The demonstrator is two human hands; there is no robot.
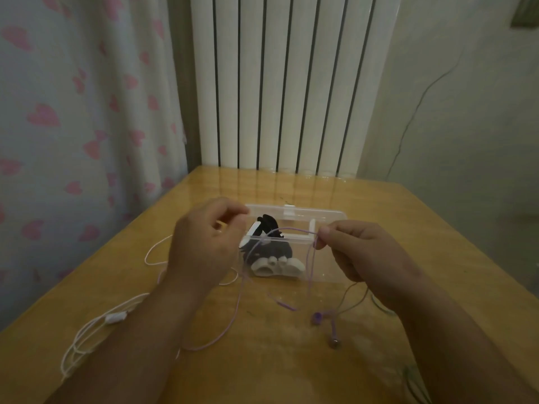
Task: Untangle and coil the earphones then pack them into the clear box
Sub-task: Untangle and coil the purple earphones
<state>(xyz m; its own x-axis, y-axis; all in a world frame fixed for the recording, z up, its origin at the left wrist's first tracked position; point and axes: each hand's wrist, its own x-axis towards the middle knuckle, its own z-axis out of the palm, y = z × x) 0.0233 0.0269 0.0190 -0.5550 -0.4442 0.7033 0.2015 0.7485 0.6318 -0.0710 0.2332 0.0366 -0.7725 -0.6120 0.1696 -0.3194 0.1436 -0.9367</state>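
Note:
A purple earphone cable [311, 266] stretches between my two hands above the wooden table [291, 360]. My left hand [204, 243] pinches one end of it near the box. My right hand [361, 252] pinches the cable where it bends and hangs down. The cable's loops trail onto the table, ending in two purple earbuds [326, 328]. Behind my hands stands the clear box [320, 217] with its lid open, holding a black and white item [274, 255].
A pink-white earphone set with an inline remote [116, 317] lies tangled on the table's left side. A greenish cable [379, 304] lies under my right forearm. A white radiator [291, 83] and a heart-patterned curtain [73, 112] stand behind the table.

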